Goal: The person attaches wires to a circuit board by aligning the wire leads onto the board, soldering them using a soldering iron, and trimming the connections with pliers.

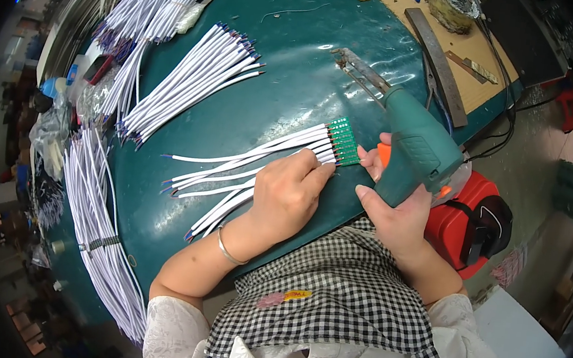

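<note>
- On a dark green worktable (297, 75), we press our left hand (288, 197) flat over a fan of white wires (246, 164), fingers together and pinning them, not wrapped round anything.
- Each wire ends at a row of small green circuit boards (343, 142), which lies just beyond our left fingertips and just beside our right thumb.
- Our right hand (401, 215) is clamped round the grip of a green pistol-shaped soldering gun (419, 147), its long metal tip (357, 71) pointing away across the table.
- To do this well, we judge it best to keep the wires flat and evenly spaced under the palm (so the boards do not skew) and to bring the tip down to one joint at a time.
- Loose bundles of white wires (192, 78) lie at upper left, well apart from the hands.
- A red case with a black strap (470, 223) sits at our right side; a small yellow-and-pink tag (284, 297) is pinned on the checked apron (351, 297).
</note>
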Demonstrator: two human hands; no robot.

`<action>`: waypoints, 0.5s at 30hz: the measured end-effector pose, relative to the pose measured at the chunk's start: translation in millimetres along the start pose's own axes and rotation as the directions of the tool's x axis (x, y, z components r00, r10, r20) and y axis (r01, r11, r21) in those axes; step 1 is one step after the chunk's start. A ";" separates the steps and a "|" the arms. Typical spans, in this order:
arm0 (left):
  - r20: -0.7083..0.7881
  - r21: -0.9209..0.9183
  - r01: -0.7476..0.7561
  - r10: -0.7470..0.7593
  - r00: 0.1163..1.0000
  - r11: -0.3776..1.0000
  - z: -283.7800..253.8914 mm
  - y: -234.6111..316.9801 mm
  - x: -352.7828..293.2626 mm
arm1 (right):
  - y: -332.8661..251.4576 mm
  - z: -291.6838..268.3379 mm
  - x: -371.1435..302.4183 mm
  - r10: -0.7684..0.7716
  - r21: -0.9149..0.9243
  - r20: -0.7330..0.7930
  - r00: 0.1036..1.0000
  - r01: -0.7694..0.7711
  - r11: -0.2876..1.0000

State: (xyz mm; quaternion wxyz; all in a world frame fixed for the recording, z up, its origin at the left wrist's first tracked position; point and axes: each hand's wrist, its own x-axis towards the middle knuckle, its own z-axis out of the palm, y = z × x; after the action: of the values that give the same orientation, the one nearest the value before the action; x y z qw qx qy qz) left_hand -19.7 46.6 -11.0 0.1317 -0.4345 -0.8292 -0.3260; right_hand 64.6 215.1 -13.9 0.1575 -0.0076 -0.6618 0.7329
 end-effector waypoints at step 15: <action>-0.015 -0.162 0.097 -0.101 0.995 0.982 5.5 -3.2 -5.1 | 10.1 -0.4 2.0 -0.024 0.015 -0.015 1.000 0.024 1.000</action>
State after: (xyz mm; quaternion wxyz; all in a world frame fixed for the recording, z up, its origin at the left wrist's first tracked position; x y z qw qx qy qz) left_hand -18.9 45.7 -19.0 0.0894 -0.3982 -0.8191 -0.4031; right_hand 60.6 215.3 -23.3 0.1715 -0.0039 -0.6549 0.7360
